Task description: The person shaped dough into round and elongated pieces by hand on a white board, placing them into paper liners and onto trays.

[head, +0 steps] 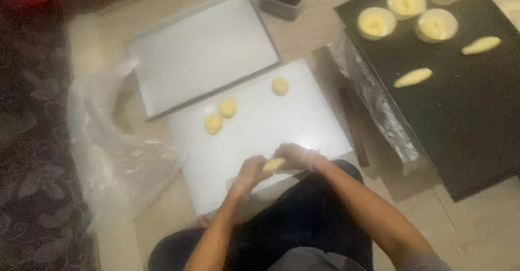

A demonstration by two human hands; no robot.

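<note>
My left hand (pixel 249 174) and my right hand (pixel 295 155) meet over the near edge of a white board (pixel 303 122), both in thin clear gloves. Between them they press a yellow piece of dough (pixel 273 164). Three round yellow dough balls lie on the board: one (pixel 213 124) beside another (pixel 227 108) at the left, and a third (pixel 280 86) near the far edge.
An empty metal tray (pixel 203 49) lies beyond the board. A clear plastic bag (pixel 116 157) sits at the left. A black tray (pixel 460 98) at right carries several shaped dough pieces (pixel 376 23). A small dark container (pixel 281 2) stands at the top. My dark-trousered legs are below.
</note>
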